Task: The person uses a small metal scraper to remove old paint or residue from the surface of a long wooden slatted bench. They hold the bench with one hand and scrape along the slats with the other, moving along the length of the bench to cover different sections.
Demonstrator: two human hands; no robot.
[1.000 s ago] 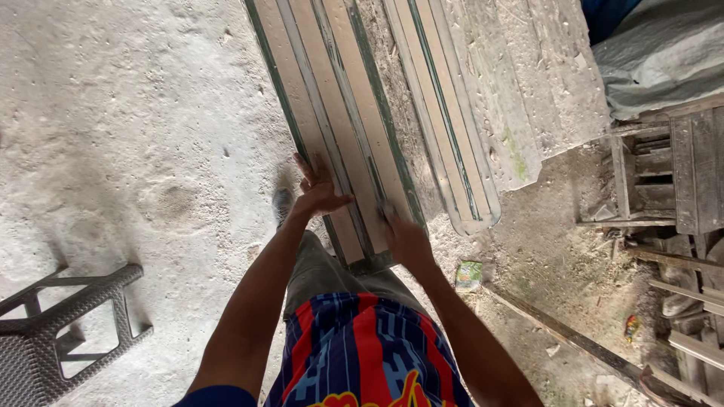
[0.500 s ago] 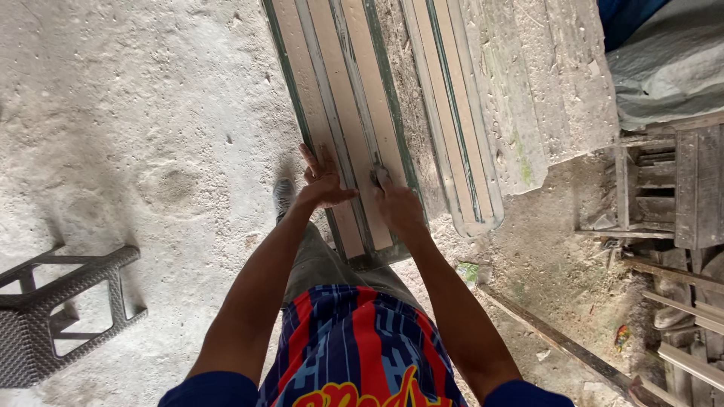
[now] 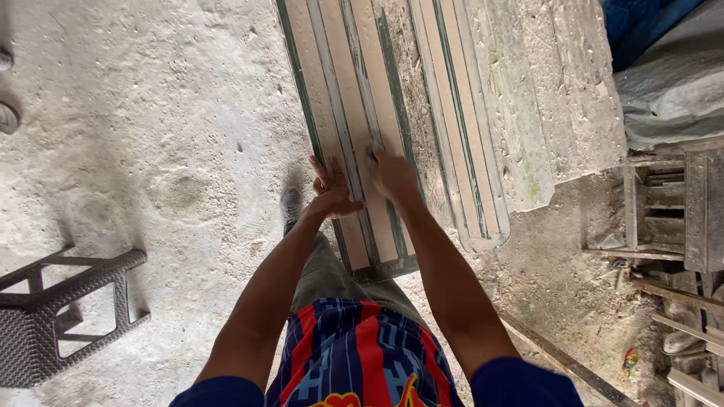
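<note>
Wooden panel [image 3: 354, 113]: left hand [image 3: 332, 194] lies flat on it; right hand's [image 3: 391, 175] grip unclear.

Two hands [image 3: 332, 197] [image 3: 392, 177] were on one panel [image 3: 351, 113]; a second panel [image 3: 456, 128] lay beside it. One stool [image 3: 60, 316], one shoe [image 3: 291, 205].

A long panel of pale wooden slats [image 3: 354, 128] with dark green edges and green grooves between the boards lies flat on the rough concrete floor [image 3: 151, 128], running away from the person. Its near end sits just ahead of the knees. It looks worn and dusty, its paint rubbed thin along the boards.
</note>
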